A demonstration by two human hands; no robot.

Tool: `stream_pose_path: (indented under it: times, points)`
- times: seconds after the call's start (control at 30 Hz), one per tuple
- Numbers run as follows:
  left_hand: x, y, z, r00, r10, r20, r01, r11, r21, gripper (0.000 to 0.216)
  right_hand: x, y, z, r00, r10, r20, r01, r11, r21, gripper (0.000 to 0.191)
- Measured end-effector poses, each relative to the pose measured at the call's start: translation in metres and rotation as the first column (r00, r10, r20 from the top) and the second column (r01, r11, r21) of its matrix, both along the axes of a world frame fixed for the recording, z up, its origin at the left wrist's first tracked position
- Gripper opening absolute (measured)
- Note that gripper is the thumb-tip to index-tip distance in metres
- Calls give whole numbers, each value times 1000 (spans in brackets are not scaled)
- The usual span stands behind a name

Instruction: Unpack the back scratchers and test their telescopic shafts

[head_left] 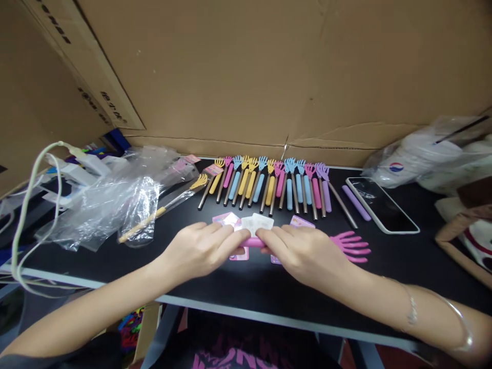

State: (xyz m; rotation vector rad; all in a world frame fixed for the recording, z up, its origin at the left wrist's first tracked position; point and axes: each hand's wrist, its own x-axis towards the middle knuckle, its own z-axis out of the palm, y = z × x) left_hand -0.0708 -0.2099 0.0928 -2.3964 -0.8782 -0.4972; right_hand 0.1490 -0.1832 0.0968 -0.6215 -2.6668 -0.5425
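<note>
Both my hands meet at the middle of the black table (246, 287). My left hand (200, 248) and my right hand (302, 251) have their fingers closed on a pink back scratcher (351, 246). Its pink handle shows between my fingertips and its hand-shaped head sticks out to the right of my right hand. A white card (257, 223) lies over the handle at my fingertips. Pink cards (226, 219) lie under and behind my hands.
A row of several coloured back scratchers (269, 182) lies behind my hands. A phone (380, 204) lies at the right, bagged goods (426, 154) beyond it. Crumpled clear plastic bags (111, 205) and a white cable (26, 205) fill the left. A cardboard wall (246, 77) stands behind.
</note>
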Motion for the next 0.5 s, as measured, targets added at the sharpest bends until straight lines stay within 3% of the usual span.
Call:
stream_pose_path:
  times: [0.07, 0.13, 0.17, 0.23, 0.3, 0.33, 0.43, 0.5]
  points:
    - [-13, -3, 4, 1000, 4, 17, -3, 999, -49, 28, 24, -1, 4, 1000, -5, -2, 5, 1000, 27, 24]
    - [-41, -3, 9, 985, 166, 41, -162, 982, -93, 27, 62, 7, 8, 996, -78, -34, 80, 993, 81, 23]
    - [-58, -1, 12, 940, 339, 43, -334, 938, -95, 27, 84, 14, 10, 986, -151, -78, 160, 978, 135, 19]
    - [-89, 2, 15, 734, 679, 13, -674, 730, -112, 29, 127, 31, 12, 948, -301, -103, 316, 926, 205, 13]
    - [-107, 5, 15, 656, 755, -11, -746, 647, -157, 32, 160, 49, 13, 943, -331, -27, 330, 926, 184, 16]
    - [-109, 7, 13, 667, 745, -26, -736, 652, -180, 33, 172, 57, 13, 948, -318, 11, 312, 935, 168, 18]
    - [-96, 14, 6, 776, 630, -38, -618, 746, -250, 40, 187, 78, 10, 966, -241, 89, 232, 967, 101, 22]
    - [-82, 20, 2, 809, 587, -34, -570, 768, -293, 48, 190, 87, 7, 972, -197, 129, 187, 978, 90, 27]
